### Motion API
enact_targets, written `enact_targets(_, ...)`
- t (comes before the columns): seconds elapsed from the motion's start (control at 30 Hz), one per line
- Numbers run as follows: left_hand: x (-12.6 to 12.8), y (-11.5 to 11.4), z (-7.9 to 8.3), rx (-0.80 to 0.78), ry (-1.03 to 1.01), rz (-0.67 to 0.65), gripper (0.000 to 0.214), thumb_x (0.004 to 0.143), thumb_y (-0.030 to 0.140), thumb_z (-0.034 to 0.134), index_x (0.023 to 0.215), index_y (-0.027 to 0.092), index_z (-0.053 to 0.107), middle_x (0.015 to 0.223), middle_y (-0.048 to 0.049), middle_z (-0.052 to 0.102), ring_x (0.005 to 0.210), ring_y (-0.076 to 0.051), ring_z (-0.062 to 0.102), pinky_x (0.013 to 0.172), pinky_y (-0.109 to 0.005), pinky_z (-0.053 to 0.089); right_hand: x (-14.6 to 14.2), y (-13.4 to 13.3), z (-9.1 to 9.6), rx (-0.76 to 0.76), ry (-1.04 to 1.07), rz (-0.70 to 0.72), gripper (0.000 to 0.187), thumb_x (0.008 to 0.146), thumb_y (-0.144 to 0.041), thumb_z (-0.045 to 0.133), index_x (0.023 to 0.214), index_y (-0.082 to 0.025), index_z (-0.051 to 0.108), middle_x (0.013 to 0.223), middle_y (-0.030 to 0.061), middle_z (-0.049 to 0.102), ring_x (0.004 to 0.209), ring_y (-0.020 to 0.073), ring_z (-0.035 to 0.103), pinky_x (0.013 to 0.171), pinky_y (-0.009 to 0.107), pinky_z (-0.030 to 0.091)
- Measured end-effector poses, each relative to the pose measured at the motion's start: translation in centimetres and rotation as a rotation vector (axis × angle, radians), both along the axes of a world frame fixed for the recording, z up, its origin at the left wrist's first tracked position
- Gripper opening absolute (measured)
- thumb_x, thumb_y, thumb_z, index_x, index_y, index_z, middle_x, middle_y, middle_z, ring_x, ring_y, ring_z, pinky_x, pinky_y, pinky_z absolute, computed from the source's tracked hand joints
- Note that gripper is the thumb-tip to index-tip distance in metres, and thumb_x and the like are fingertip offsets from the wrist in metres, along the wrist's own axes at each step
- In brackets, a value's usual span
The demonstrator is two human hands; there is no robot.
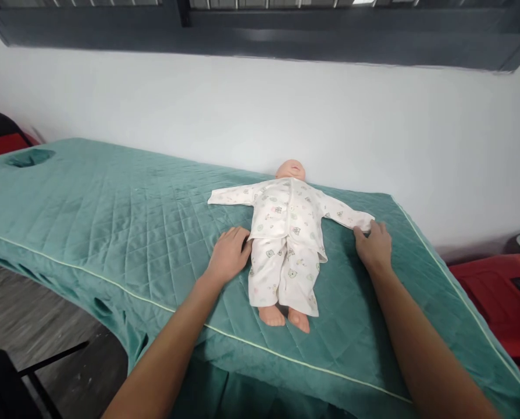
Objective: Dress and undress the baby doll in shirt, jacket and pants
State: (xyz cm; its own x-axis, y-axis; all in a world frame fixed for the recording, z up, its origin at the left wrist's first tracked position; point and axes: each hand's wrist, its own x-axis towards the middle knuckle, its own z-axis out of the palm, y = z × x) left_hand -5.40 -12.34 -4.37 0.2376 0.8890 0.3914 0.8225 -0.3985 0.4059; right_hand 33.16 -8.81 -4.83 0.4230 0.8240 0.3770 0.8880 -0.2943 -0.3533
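Note:
A baby doll (291,169) lies on its back, head toward the wall, on a green quilted bed cover (155,215). It wears a white printed long-sleeved shirt (281,209) and matching pants (266,279); its bare feet stick out below. Both sleeves are spread out sideways, and no doll hands show at the cuffs. My right hand (374,247) has its thumb and fingers closed on the cuff of the sleeve at right. Resting on the cover, my left hand (229,254) is beside the doll's waist, thumb apart from the fingers and by the shirt hem.
Behind the bed is a white wall (155,105) with a dark window frame (260,41) above. A face hole (31,157) is in the bed's far left end. Red chairs (498,291) stand past the right edge. A black object (7,384) is at lower left.

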Motion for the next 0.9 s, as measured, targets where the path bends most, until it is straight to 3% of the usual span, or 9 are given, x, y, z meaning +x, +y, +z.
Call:
enact_targets(0.1,-0.3,-0.8,-0.3,0.01,-0.055,0.004,0.016,0.097,0.032,0.043,0.091,0.023,0.055,0.09,-0.0059,0.064,0.089,-0.024,0.06,0.081,-0.038,0.048,-2.0,-1.8,0.3,0.117,0.035,0.059,0.051,0.092,-0.039,0.048,0.134,-0.01,0.054,0.152,0.0255,0.041,0.143,0.0359,0.036,0.112,0.055,0.035)
enact_targets(0.17,-0.4,-1.7,-0.5,0.008,-0.095,-0.001,0.014,0.096,0.029,0.044,0.092,0.023,0.055,0.093,-0.0066,0.064,0.093,-0.024,0.06,0.084,-0.039,0.048,-4.4,-4.0,0.7,0.283,0.086,0.19,0.044,0.092,-0.037,0.05,0.128,-0.013,0.058,0.152,0.0226,0.043,0.144,0.0337,0.037,0.113,0.056,0.034)
enact_targets(0.23,-0.5,-3.1,-0.7,0.014,-0.177,-0.018,0.012,0.095,0.024,0.043,0.097,0.023,0.055,0.1,-0.0075,0.065,0.098,-0.024,0.061,0.088,-0.04,0.049,-7.2,-6.9,1.1,0.426,0.151,0.344,0.034,0.094,-0.034,0.05,0.121,-0.018,0.06,0.146,0.0181,0.05,0.139,0.0299,0.045,0.113,0.055,0.037)
enact_targets(0.3,-0.5,-5.2,-0.9,0.007,-0.303,-0.051,0.015,0.094,0.02,0.043,0.102,0.024,0.055,0.105,-0.0076,0.065,0.103,-0.023,0.061,0.093,-0.04,0.049,-9.9,-10.0,1.4,0.475,0.244,0.538,0.022,0.096,-0.028,0.05,0.113,-0.021,0.062,0.129,0.0137,0.063,0.125,0.0263,0.057,0.106,0.051,0.045)
enact_targets(0.43,-0.6,-10.1,-1.4,-0.099,-0.464,-0.162,0.021,0.094,0.019,0.046,0.111,0.028,0.055,0.114,-0.0085,0.064,0.11,-0.023,0.061,0.098,-0.043,0.05,-13.8,-14.9,1.8,0.406,0.35,0.811,0.018,0.095,-0.017,0.052,0.107,-0.025,0.063,0.118,0.0105,0.068,0.116,0.0256,0.062,0.098,0.049,0.051)
enact_targets(0.6,-0.1,-13.3,-1.8,-0.138,-0.445,-0.153,0.028,0.091,0.02,0.054,0.116,0.031,0.056,0.12,-0.0097,0.062,0.115,-0.025,0.06,0.098,-0.047,0.051,-16.1,-16.9,3.7,0.207,0.36,0.954,0.022,0.096,-0.015,0.051,0.108,-0.028,0.063,0.107,0.0039,0.072,0.108,0.0219,0.066,0.108,0.052,0.044)
enact_targets(0.73,0.9,-13.2,-2.0,-0.085,-0.367,-0.093,0.02,0.093,0.023,0.053,0.11,0.031,0.058,0.113,-0.0075,0.064,0.11,-0.025,0.061,0.095,-0.046,0.05,-17.6,-17.4,4.9,0.013,0.237,0.927,0.024,0.094,-0.013,0.049,0.108,-0.027,0.062,0.108,0.0031,0.071,0.106,0.0222,0.065,0.114,0.056,0.035)
enact_targets(0.9,1.9,-12.9,-1.6,-0.05,-0.392,-0.11,0.018,0.096,0.02,0.046,0.106,0.028,0.058,0.106,-0.0058,0.066,0.101,-0.022,0.061,0.089,-0.041,0.05,-18.8,-17.6,4.5,0.004,0.103,0.81,0.024,0.091,-0.006,0.048,0.101,-0.025,0.06,0.101,0.0031,0.071,0.101,0.0233,0.064,0.111,0.054,0.037)
